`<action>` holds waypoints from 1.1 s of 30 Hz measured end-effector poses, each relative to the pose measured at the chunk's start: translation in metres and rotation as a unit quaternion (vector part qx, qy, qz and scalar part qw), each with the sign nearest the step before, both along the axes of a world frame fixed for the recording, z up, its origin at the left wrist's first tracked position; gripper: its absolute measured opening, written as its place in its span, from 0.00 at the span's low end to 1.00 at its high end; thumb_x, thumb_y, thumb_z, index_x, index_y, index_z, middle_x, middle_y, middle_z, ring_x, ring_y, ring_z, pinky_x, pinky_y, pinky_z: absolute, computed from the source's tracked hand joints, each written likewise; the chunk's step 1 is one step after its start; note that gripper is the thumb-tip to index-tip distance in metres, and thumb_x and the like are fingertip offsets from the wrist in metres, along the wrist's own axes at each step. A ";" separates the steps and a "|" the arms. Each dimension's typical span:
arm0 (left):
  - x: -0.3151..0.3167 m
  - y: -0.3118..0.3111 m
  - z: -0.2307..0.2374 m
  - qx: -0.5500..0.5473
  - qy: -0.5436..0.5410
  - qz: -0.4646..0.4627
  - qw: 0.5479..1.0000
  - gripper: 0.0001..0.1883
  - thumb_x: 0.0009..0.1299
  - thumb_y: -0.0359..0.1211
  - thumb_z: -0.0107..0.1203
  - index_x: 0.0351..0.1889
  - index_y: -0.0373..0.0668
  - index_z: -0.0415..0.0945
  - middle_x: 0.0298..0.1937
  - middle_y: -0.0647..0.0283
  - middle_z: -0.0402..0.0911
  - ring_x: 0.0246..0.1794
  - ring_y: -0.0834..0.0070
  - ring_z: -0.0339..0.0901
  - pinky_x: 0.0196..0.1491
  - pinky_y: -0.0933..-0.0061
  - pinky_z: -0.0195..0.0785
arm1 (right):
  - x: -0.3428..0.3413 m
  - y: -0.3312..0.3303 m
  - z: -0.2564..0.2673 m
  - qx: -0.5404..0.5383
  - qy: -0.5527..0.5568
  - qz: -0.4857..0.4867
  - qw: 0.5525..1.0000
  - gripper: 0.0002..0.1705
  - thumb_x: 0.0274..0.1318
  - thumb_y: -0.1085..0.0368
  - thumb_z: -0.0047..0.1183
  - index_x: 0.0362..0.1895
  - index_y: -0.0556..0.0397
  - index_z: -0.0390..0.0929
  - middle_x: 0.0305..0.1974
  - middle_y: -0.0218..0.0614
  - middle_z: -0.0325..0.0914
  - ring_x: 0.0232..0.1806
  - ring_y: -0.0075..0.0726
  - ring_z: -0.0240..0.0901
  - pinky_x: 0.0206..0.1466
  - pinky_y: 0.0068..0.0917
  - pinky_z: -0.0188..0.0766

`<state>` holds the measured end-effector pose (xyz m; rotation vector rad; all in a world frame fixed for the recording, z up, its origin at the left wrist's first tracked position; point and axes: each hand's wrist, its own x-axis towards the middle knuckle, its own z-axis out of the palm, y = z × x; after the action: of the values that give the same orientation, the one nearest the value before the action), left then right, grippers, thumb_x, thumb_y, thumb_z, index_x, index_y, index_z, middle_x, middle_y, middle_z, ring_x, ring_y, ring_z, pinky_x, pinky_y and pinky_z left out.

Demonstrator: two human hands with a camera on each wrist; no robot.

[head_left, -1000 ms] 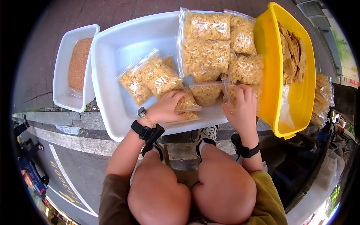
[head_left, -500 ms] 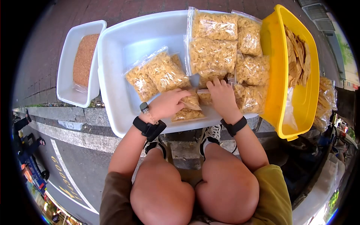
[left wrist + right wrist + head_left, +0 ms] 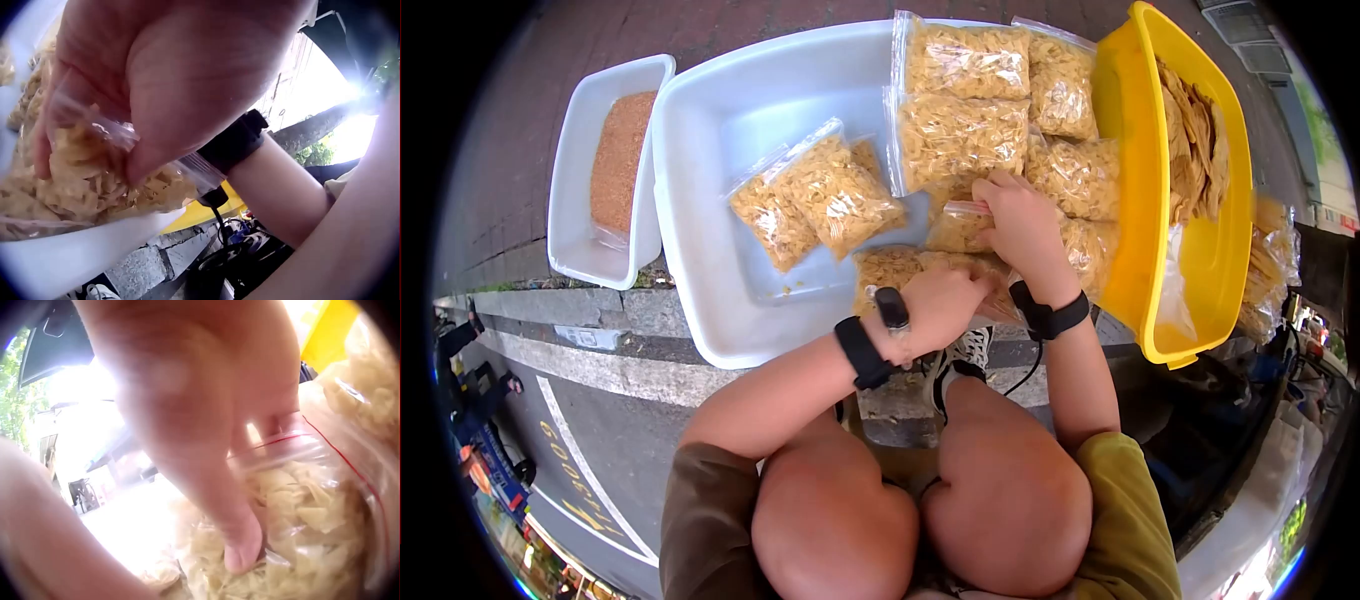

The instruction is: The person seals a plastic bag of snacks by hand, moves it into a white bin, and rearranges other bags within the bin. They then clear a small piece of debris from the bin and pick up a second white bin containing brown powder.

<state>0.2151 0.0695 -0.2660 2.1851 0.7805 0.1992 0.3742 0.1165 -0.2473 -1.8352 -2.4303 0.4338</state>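
My left hand (image 3: 945,308) pinches a clear zip bag of pale yellow flakes (image 3: 87,181) at the front edge of the white tub (image 3: 710,230). In the left wrist view its thumb lies on the near side of that bag, with the fingers on the far side. Just behind it, my right hand (image 3: 1022,225) grips another zip bag (image 3: 306,506) near its red-lined seal, the thumb pressed on the front of the plastic. Beyond the hands, several stacked zip bags (image 3: 965,135) fill the tub's right part. A few more bags (image 3: 835,200) lie left of centre.
A yellow tub (image 3: 1125,250) holding brown, dry-looking sheets (image 3: 1195,150) stands against the white tub's right end. On the left is a smaller white tub (image 3: 565,200) with reddish-brown grains (image 3: 622,160). Bagged goods (image 3: 1268,270) lie past the yellow tub. My knees (image 3: 1000,450) are close in front.
My left hand has moved right along the tub's front edge, and the front bags have shifted. My right hand left the right-hand bag, moved left, and now grips the middle bag near its top.
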 end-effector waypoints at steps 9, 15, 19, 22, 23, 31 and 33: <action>0.041 0.002 -0.080 -0.144 0.146 -0.018 0.979 0.17 0.71 0.38 0.49 0.54 0.39 0.72 0.39 0.46 0.81 0.42 0.48 0.78 0.44 0.54 0.72 | -0.004 -0.023 -0.020 -0.003 -0.026 0.066 0.997 0.15 0.37 0.75 0.57 0.35 0.53 0.74 0.35 0.39 0.76 0.41 0.48 0.71 0.43 0.39 0.72; 0.010 -0.006 -0.042 -0.297 -0.016 0.032 0.954 0.28 0.70 0.40 0.50 0.66 0.38 0.61 0.65 0.43 0.64 0.63 0.51 0.64 0.63 0.61 0.61 | -0.016 -0.025 -0.045 0.042 -0.114 0.060 0.991 0.09 0.44 0.71 0.53 0.35 0.49 0.76 0.30 0.35 0.79 0.41 0.43 0.72 0.41 0.36 0.70; -0.022 0.012 -0.030 -0.314 -0.101 0.028 0.944 0.25 0.69 0.38 0.52 0.61 0.36 0.66 0.56 0.42 0.72 0.57 0.56 0.71 0.58 0.63 0.65 | -0.024 -0.016 -0.051 -0.052 -0.216 0.050 0.974 0.12 0.45 0.65 0.56 0.38 0.46 0.78 0.29 0.31 0.79 0.43 0.39 0.74 0.42 0.30 0.70; -0.065 0.035 -0.003 -0.182 0.041 0.212 0.959 0.17 0.67 0.40 0.54 0.47 0.36 0.76 0.36 0.48 0.81 0.38 0.60 0.80 0.43 0.64 0.72 | -0.018 -0.020 -0.039 -0.062 -0.178 0.061 0.980 0.10 0.46 0.68 0.54 0.37 0.49 0.78 0.31 0.35 0.78 0.43 0.41 0.75 0.42 0.31 0.71; -0.080 0.039 -0.003 -0.080 0.082 0.286 0.952 0.15 0.67 0.40 0.55 0.41 0.37 0.78 0.30 0.51 0.82 0.32 0.61 0.81 0.39 0.64 0.73 | -0.015 -0.023 -0.034 -0.056 -0.177 0.065 0.980 0.10 0.46 0.68 0.54 0.37 0.49 0.78 0.31 0.35 0.78 0.43 0.41 0.75 0.42 0.31 0.71; -0.146 0.050 -0.095 -0.424 0.050 0.424 0.799 0.33 0.73 0.60 0.34 0.55 0.41 0.69 0.42 0.53 0.82 0.40 0.60 0.80 0.44 0.57 0.72 | -0.022 -0.033 0.008 -0.160 0.045 0.026 0.986 0.15 0.46 0.71 0.54 0.42 0.51 0.74 0.43 0.39 0.73 0.46 0.51 0.72 0.45 0.41 0.70; -0.143 0.056 -0.106 -0.491 -0.018 0.408 0.769 0.36 0.71 0.63 0.36 0.62 0.43 0.63 0.54 0.53 0.76 0.52 0.61 0.74 0.52 0.56 0.68 | -0.021 -0.038 -0.012 -0.170 0.038 0.016 0.985 0.16 0.47 0.71 0.54 0.44 0.52 0.74 0.42 0.42 0.74 0.46 0.52 0.72 0.46 0.41 0.70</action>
<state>0.0725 0.1258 -0.3723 0.7617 1.3803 0.1907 0.3533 0.0785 -0.2589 -1.8538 -2.4577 0.9558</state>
